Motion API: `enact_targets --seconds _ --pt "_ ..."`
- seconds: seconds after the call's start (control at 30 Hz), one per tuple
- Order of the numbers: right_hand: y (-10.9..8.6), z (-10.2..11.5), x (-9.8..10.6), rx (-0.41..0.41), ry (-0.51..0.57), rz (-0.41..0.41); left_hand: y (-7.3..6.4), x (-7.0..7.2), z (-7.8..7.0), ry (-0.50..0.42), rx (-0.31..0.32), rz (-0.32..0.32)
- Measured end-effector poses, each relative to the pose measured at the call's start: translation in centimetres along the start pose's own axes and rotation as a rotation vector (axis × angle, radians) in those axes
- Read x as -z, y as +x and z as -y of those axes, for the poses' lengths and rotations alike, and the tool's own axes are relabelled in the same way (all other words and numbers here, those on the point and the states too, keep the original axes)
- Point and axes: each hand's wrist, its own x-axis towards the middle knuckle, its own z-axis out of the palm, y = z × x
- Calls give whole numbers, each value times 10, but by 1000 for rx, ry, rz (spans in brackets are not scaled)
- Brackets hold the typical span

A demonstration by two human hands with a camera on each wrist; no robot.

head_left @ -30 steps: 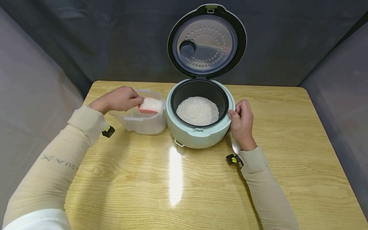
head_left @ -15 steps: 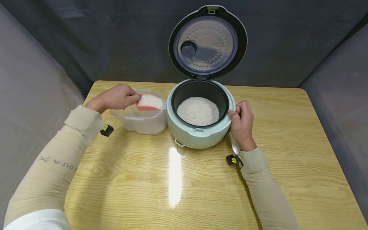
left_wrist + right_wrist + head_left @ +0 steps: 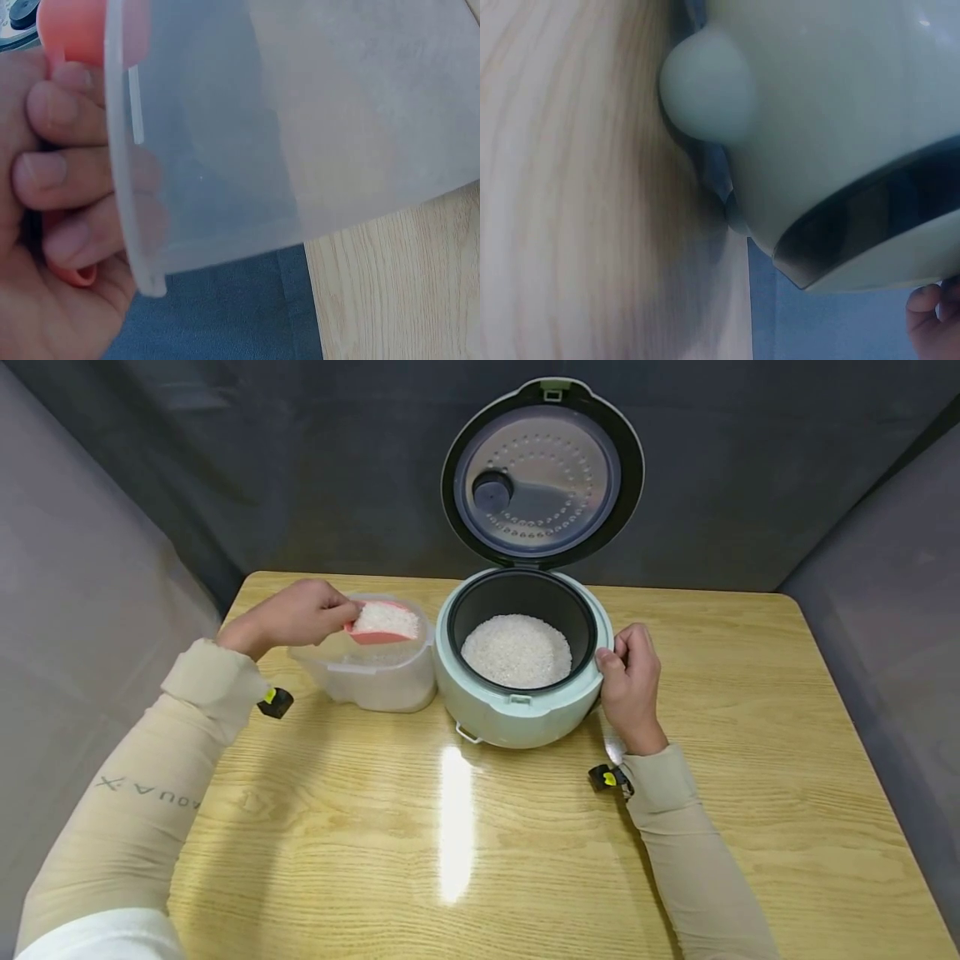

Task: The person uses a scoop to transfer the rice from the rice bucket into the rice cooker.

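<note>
In the head view my left hand (image 3: 296,614) grips the handle of a pink scoop (image 3: 381,637) heaped with white rice. It is held at the top of a translucent plastic bin (image 3: 386,687). The left wrist view shows fingers (image 3: 64,176) curled round the scoop's handle, with the bin wall (image 3: 225,142) beside them. My right hand (image 3: 632,689) holds the right side of a pale green rice cooker (image 3: 517,725), thumb at the rim. More rice (image 3: 517,652) lies in its dark inner pot (image 3: 491,597). In the right wrist view, the cooker's body (image 3: 832,97) hides most of that hand.
The cooker's lid (image 3: 543,468) stands raised behind the pot. Both containers sit side by side on a wooden table (image 3: 360,827), near its back edge. A narrow whitish item (image 3: 613,745) shows by the right wrist. Grey cloth (image 3: 337,468) hangs behind and at both sides.
My left hand has drawn the rice-filled scoop slightly up and to the left, over the bin. The right hand has kept its hold on the cooker.
</note>
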Motion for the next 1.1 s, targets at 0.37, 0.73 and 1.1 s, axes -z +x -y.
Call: enact_targets --seconds 0.37,0.73,1.1 --pt "-1 -1 0 -7 0 -8 -3 6 -1 -13 41 -34" --pt "-1 -1 0 -18 -5 9 -3 10 -11 -38 8 -100" --pt "0 -1 0 -13 5 -3 12 11 -36 -73 -38 -75"
